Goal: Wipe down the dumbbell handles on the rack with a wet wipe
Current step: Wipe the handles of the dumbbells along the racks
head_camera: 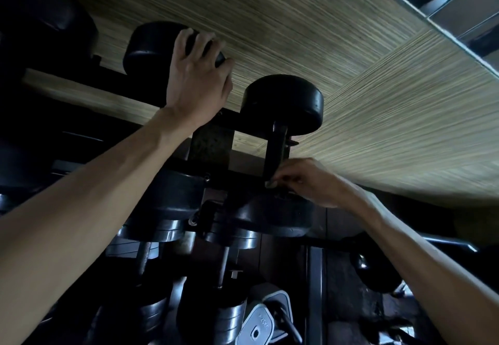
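Note:
Two black dumbbells lie on the top tier of a dark rack [211, 143]. My left hand [197, 82] grips the far head of the left dumbbell [149, 45], fingers curved over it. The right dumbbell has a far head [283, 101], a dark handle [276, 150] and a near head [272, 217]. Around the lower end of that handle, just above the near head, my right hand [305, 182] has its fingers curled. The wet wipe cannot be made out in the dim light.
Lower tiers carry several plate-loaded dumbbells [162, 232] and a grey-topped weight [259, 323]. A wood-grain wall [364, 74] stands close behind the rack, with a mirror edge [459, 1] at the top right. More dark weights fill the left side.

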Available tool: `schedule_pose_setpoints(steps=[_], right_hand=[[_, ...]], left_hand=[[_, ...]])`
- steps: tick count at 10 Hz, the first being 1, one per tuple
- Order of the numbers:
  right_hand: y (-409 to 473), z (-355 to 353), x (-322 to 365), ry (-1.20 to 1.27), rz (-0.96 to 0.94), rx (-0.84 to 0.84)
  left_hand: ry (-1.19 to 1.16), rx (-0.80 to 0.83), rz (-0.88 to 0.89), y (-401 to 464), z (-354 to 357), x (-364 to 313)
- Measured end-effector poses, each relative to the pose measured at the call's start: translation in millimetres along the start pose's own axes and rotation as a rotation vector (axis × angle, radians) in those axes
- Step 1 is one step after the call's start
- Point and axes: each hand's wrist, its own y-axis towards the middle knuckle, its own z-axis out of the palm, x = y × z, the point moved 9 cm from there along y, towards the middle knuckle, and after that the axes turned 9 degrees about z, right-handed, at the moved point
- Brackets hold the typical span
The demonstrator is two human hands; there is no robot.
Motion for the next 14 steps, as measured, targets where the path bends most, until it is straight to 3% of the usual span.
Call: schedule_pose_setpoints(steps=[1, 2, 3, 4, 5, 6, 7, 8, 9, 10, 11, 14], right_hand=[[1, 1, -4, 0.002, 0.067, 0.005], [12, -33, 11, -0.026, 0.019, -0.307], [32, -52, 18, -0.249, -0.001, -0.514], [51, -31, 2, -0.398, 0.042, -0.343], [48, -18, -10, -0.343, 0.083, -0.241], [29, -1, -7, -0.184, 0.154, -0.036], [10, 8, 19, -0.336, -0.067, 0.110], [15, -15, 15, -0.257, 0.021, 0.024], [32, -45, 18, -0.249, 0.037, -0.280], [53, -42, 19, -0.481, -0.029, -0.238], [58, -20, 16, -0.625, -0.066, -0.077], [30, 19, 34, -0.297, -0.064, 0.227]], left_hand=[[-0.011, 0.029, 0.015, 1, 0, -1], [-0.045, 0.103, 0.048, -2, 0, -2], [-0.133, 0.141, 0.097, -18, -1, -2], [-0.216, 0.132, 0.099, -31, -7, 0], [-0.230, 0.117, 0.102, -37, -11, 3], [-0.251, 0.108, 0.124, -40, -12, 2], [-0.255, 0.097, 0.127, -42, -11, 1], [-0.246, 0.102, 0.119, -42, -7, 0], [-0.240, 0.098, 0.115, -42, -6, 0], [-0.250, 0.093, 0.117, -42, -6, 0], [-0.263, 0.081, 0.114, -42, -7, 2], [-0.266, 0.068, 0.105, -43, -7, 2]])
